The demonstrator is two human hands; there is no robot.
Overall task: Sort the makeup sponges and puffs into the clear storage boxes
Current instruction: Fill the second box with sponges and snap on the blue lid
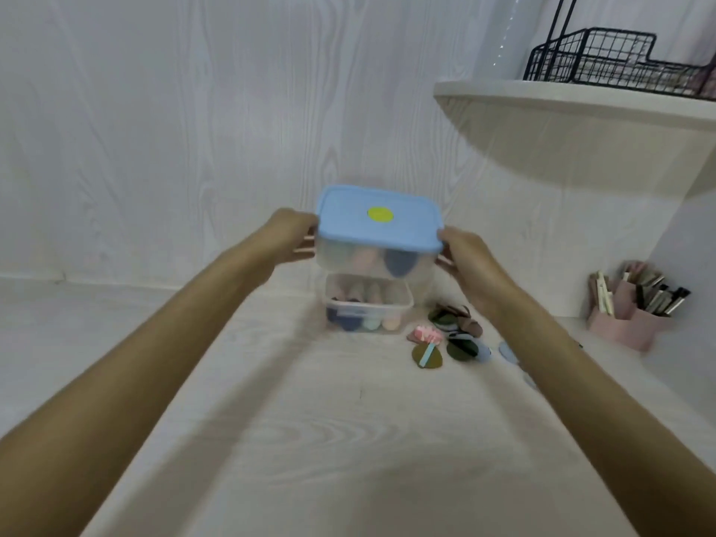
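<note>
So the bench (271, 439) is a big pale wood-grain surface, and the main thing going on is the lidded box (377, 242), clear plastic with a blue lid (377, 219), held up in the air just above a second open box (368, 308) that sits on the bench. The left hand (294, 238) grips one short end and the right hand (461, 253) grips the other, fingers wrapped around the walls right under the lid rim.

My guess is it's super light, since it's only got a few sponges (381, 261) inside, which are soft and squishy. The plastic looks stiff but smooth, so probably a bit slippery. Holding it under that lid lip seems like the smart spot, because the rim gives the fingers something to catch on.

The open box has more sponges in it. Loose flat puffs (445, 339) lie on the bench just to its right, floppy little things you'd likely pinch by an edge.
</note>
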